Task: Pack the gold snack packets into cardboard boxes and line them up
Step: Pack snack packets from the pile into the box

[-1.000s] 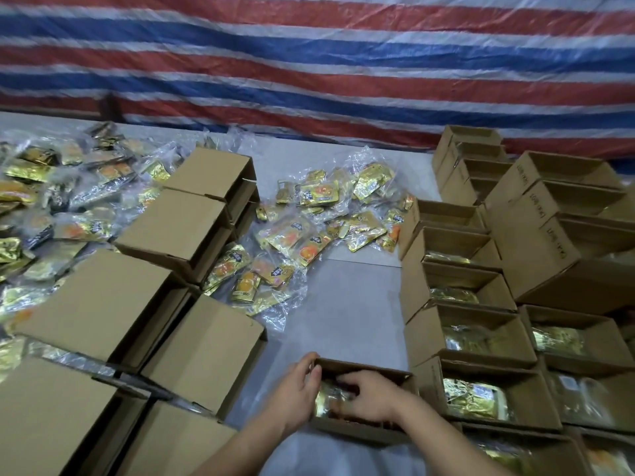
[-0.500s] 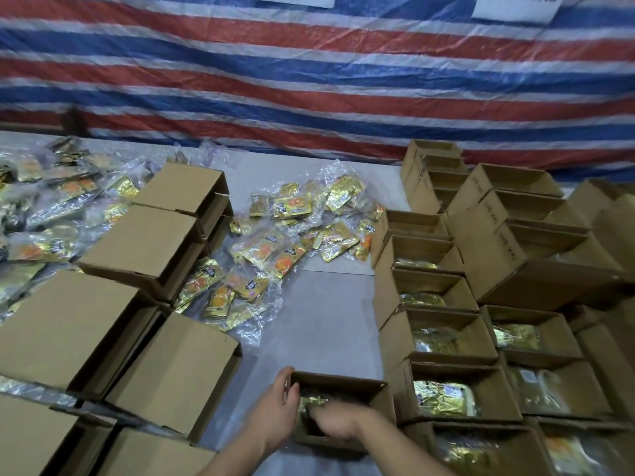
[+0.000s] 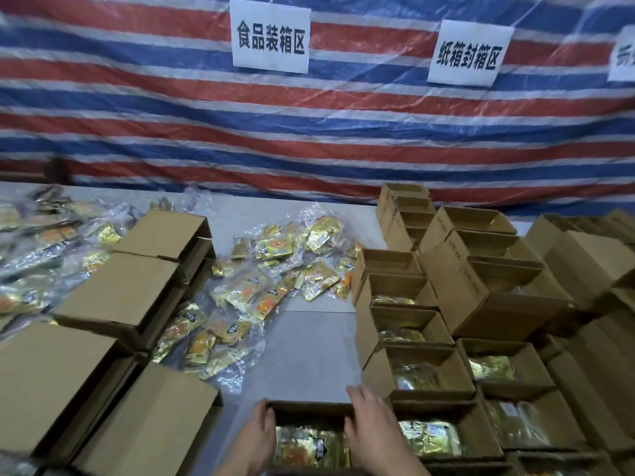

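At the far left of the surface [image 3: 309, 355] a heap of gold packets [image 3: 31, 262] in clear wrap lies partly behind a group of brown boxes [image 3: 120, 304]. These boxes lie on their sides, their openings toward the right, and they reach from the back down to the near edge of the view.

Just right of them a second heap of packets [image 3: 268, 280] spreads over the middle of the surface, some of them touching the boxes on the left.

At the bottom centre one open box [image 3: 305, 407] stands upright, and a gold packet [image 3: 309, 448] lies flat inside it. The left hand [image 3: 254, 438] holds the left wall of this box, thumb on the rim at the far corner. The right hand [image 3: 371, 431] lies over the right wall, its fingers stretched forward along the rim and a little apart. Whether these fingers curl round the wall I cannot tell.

This box touches, on its right, a row of filled boxes [image 3: 412, 331] that stand open and run away toward the back. More open boxes [image 3: 498, 369] stand further right, some with gold packets inside, and some are stacked at the back.

Behind all hangs a tarp [image 3: 137, 115] with red, blue and white stripes, and two white signs [image 3: 271, 37] with Chinese text are fixed on it; a third is cut by the right edge.
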A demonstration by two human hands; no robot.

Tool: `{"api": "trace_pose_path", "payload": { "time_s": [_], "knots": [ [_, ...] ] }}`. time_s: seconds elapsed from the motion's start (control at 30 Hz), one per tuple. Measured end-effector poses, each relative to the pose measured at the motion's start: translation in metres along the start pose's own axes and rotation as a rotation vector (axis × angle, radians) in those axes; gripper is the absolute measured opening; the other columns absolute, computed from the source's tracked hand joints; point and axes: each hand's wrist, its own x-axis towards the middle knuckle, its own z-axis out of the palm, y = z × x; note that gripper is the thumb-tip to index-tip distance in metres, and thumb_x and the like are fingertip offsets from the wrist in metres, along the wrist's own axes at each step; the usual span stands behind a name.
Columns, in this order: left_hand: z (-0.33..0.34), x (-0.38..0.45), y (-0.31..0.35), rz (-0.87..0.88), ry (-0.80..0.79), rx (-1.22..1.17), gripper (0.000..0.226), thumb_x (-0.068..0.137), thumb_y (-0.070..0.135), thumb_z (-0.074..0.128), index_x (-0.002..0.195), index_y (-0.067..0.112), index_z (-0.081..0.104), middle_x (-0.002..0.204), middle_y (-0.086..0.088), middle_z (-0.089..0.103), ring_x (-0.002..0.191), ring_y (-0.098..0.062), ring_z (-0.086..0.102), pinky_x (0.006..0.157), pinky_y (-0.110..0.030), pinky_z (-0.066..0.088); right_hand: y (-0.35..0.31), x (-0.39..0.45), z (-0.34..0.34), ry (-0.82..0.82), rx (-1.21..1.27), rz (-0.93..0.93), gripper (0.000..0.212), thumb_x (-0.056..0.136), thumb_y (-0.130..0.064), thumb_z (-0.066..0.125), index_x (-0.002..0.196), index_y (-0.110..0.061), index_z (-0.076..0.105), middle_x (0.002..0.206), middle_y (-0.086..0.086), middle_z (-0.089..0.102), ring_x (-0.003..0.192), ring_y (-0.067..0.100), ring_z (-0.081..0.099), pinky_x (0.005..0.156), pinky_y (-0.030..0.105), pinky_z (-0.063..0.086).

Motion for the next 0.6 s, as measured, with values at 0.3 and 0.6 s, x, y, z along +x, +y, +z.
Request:
{"api": "trace_pose_path", "payload": {
  "time_s": [0.3, 0.6],
  "knots": [
    [-0.039, 0.045, 0.029, 0.058, 0.137, 0.062, 0.044, 0.100, 0.042, 0.037, 0.130, 0.013, 0.052, 0.129, -0.008, 0.059, 0.117, -0.024, 0.055, 0.099, -0.035, 0.043, -0.011, 0.050, -0.012, -0.056, 0.177, 0.016, 0.049, 0.099, -0.044, 0.038, 0.141, -0.020, 0.047, 0.140, -0.004, 0.049, 0.128, 0.014, 0.048, 0.106, 0.031, 0.039],
    [-0.081, 0.215, 0.062, 0.034, 0.257, 0.534, 0.050, 0.094, 0.044, 0.046, 0.136, 0.016, 0.041, 0.127, -0.010, 0.055, 0.112, -0.027, 0.055, 0.089, -0.039, 0.045, -0.007, 0.143, -0.023, 0.031, 0.496, 0.038, 0.032, 0.097, -0.031, 0.055, 0.128, -0.023, 0.056, 0.121, -0.010, 0.052, 0.110, 0.003, 0.051, 0.098, 0.019, 0.039]
  ]
}}
